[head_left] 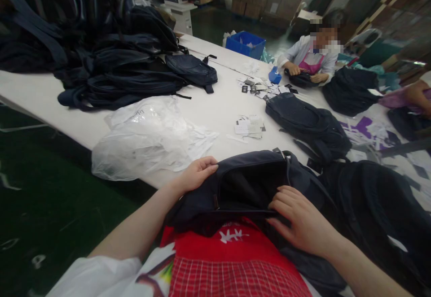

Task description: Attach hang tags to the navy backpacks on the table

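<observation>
Backpack, dark navy, sits at the near edge of the desk, right against the person's red apron; how much of its weight the desk carries is hidden. Its front opening gapes upward, showing a dark inside, and a zip pull lies at the left end of that opening. The left grip pinches the bag's cloth at the upper left, just outside the opening. The right grip grasps the near rim, fingertips at the opening and thumb below on the outer cloth.

The step in hand seems to be spreading the opening so that the inside can be reached or checked. A next move here would call for the left grip to steady the cloth while the right one lets go of the rim to work within, or follows the edge toward the zip; which, I cannot tell. Loose cards lie beyond the bag, a clear plastic bag to their left, and another backpack to their right, near but apart from both hands
</observation>
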A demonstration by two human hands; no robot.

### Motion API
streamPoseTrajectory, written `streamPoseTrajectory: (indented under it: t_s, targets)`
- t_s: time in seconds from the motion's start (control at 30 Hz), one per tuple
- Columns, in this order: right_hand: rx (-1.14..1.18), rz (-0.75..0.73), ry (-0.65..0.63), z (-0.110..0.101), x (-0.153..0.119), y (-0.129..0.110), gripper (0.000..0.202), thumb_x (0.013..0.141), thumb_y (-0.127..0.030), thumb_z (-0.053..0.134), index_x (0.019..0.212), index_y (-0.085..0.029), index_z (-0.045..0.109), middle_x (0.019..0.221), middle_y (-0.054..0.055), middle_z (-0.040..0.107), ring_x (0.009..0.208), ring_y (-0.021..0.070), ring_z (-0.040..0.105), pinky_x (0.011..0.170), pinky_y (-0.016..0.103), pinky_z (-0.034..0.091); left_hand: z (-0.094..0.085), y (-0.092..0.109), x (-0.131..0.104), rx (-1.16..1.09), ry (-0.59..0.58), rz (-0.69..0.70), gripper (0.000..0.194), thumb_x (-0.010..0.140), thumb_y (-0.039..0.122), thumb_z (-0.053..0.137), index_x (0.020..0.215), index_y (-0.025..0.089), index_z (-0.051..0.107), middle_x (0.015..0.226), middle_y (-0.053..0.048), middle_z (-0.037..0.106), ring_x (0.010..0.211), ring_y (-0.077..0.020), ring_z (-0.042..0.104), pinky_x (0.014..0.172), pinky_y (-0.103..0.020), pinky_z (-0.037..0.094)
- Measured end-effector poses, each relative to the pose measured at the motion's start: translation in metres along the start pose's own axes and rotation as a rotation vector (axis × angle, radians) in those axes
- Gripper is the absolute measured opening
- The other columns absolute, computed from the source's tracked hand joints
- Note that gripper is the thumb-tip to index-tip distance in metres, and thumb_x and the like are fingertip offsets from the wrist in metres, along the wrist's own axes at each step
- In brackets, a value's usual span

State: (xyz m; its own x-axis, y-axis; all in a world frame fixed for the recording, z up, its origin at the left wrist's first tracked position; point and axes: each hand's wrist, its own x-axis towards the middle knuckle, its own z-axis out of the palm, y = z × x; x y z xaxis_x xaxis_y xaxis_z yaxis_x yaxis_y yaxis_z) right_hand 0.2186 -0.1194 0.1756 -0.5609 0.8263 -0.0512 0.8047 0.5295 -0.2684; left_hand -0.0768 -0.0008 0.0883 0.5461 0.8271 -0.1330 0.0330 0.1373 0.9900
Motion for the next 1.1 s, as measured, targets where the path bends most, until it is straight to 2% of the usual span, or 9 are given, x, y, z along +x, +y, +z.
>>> streamPoseTrajectory:
  t_s: [0.13,0.27,0.37,0.47,0.57,0.7,0.87,1.0,1.1]
  targets:
    - [0.052,-0.012,-0.064,0.006,0.004,-0.006,0.018,0.084,-0.02,0.054,0.096,-0.023,0.067,0.081,0.002,0.064,0.087,0.0179,0.06,0.108,0.044,0.032,0.002,0.005,-0.006,0.191,-0.072,0.048,0.03,0.089,0.045,0.052,0.091,0.016,0.059,0.081,0.0,0.062,0.073,-0.0129,0.056,0.069,-0.024,0.046]
    - [0.026,-0.026,-0.087,0.008,0.013,-0.005,0.028,0.08,-0.013,0.053,0.101,-0.022,0.068,0.085,0.005,0.067,0.09,0.0207,0.059,0.101,0.044,0.036,0.008,0.031,-0.01,0.53,-0.078,0.139,0.023,0.091,0.035,0.047,0.096,0.017,0.06,0.078,-0.001,0.062,0.072,-0.0141,0.057,0.073,-0.028,0.049]
    - [0.03,-0.109,-0.097,0.004,0.024,-0.015,0.03,0.079,-0.011,0.053,0.101,-0.022,0.068,0.085,0.005,0.067,0.087,0.0206,0.057,0.092,0.039,0.041,0.027,0.057,-0.017,0.806,-0.06,0.405,0.03,0.09,0.024,0.047,0.117,0.02,0.059,0.113,-0.009,0.061,0.106,-0.0205,0.057,0.095,-0.035,0.046]
    - [0.024,-0.216,-0.1,0.0,0.04,-0.035,0.025,0.081,-0.012,0.051,0.097,-0.022,0.067,0.083,0.004,0.066,0.084,0.019,0.055,0.088,0.035,0.041,0.055,0.073,-0.016,1.011,-0.144,0.619,0.03,0.088,0.022,0.05,0.114,0.022,0.065,0.149,-0.011,0.035,0.137,-0.0307,0.031,0.111,-0.045,0.031]
    - [-0.044,-0.256,-0.132,-0.003,0.053,-0.052,0.023,0.085,-0.012,0.047,0.093,-0.022,0.066,0.081,0.004,0.065,0.08,0.0182,0.054,0.081,0.033,0.042,0.074,0.074,-0.001,1.249,-0.162,0.449,0.022,0.087,0.024,0.052,0.091,0.015,0.072,0.151,-0.015,0.031,0.133,-0.0378,0.035,0.106,-0.051,0.035]
    - [-0.036,-0.224,-0.194,-0.01,0.05,-0.053,0.021,0.086,-0.015,0.05,0.094,-0.023,0.068,0.081,0.004,0.067,0.078,0.0181,0.058,0.076,0.031,0.044,0.071,0.062,0.017,1.36,-0.076,0.112,0.026,0.075,0.021,0.062,0.1,0.017,0.069,0.135,-0.018,0.045,0.102,-0.0307,0.055,0.082,-0.043,0.05]
    - [0.105,-0.001,-0.354,-0.023,0.044,-0.029,0.024,0.089,-0.039,0.051,0.096,-0.026,0.07,0.099,0.005,0.072,0.088,0.0205,0.067,0.079,0.028,0.052,0.07,0.038,0.017,1.222,-0.208,0.165,0.037,0.07,0.028,0.065,0.106,0.02,0.065,0.107,-0.013,0.052,0.087,-0.0251,0.057,0.07,-0.036,0.052]
    - [-0.013,0.348,-0.526,-0.005,0.066,-0.002,0.041,0.091,-0.022,0.032,0.102,-0.019,0.071,0.111,0.013,0.07,0.103,0.0263,0.066,0.096,0.037,0.049,0.08,0.032,0.018,1.208,-0.186,0.215,0.029,0.075,0.027,0.061,0.101,0.015,0.066,0.104,-0.014,0.052,0.087,-0.0253,0.057,0.068,-0.035,0.051]
    - [0.009,0.356,-0.671,0.018,0.083,0.011,0.04,0.081,-0.014,0.039,0.103,-0.017,0.073,0.116,0.015,0.069,0.108,0.0281,0.065,0.101,0.04,0.045,0.081,0.034,0.02,1.205,-0.089,0.272,0.022,0.077,0.021,0.055,0.094,0.013,0.068,0.102,-0.014,0.052,0.087,-0.026,0.057,0.066,-0.035,0.049]
